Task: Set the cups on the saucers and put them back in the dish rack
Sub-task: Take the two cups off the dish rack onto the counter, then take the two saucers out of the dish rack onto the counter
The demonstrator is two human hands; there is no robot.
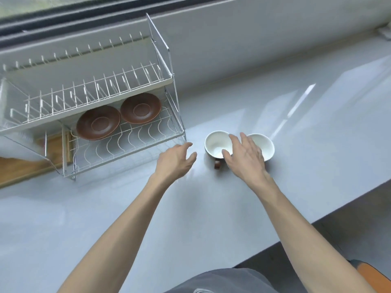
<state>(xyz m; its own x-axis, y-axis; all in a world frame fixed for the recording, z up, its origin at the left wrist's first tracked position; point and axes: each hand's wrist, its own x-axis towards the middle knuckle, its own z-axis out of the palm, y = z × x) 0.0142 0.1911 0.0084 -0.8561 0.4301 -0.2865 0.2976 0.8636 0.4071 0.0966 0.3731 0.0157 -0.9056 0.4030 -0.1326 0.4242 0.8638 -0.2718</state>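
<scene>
Two cups on the counter [296,123], side by side and touching or nearly so, just right of the dish rack [127,142]; left cup [215,144] and right cup [264,146], both upright, mouths up, white inside. Two brown saucers [98,123] [140,107] lie flat on the rack's lower wire shelf, their edges meeting or overlapping; can't tell which.

My right hand [245,157] is over the gap between the cups, fingers spread and fairly straight, gripping nothing yet; whether it touches a rim I can't tell. My left hand [175,159] hovers between rack and left cup, fingers loosely curled, empty.

Handling, as I judge it: glazed ceramic; stiff, light, slick, chips on a knock; cups this close will clink if I lift one carelessly. Best hold is the handle or a pinch across the rim.

Orientation: left cup's brown handle [217,164] points toward me; that's its long axis, handle to far rim. Right cup's handle is hidden under my hand; can't tell its direction.
</scene>
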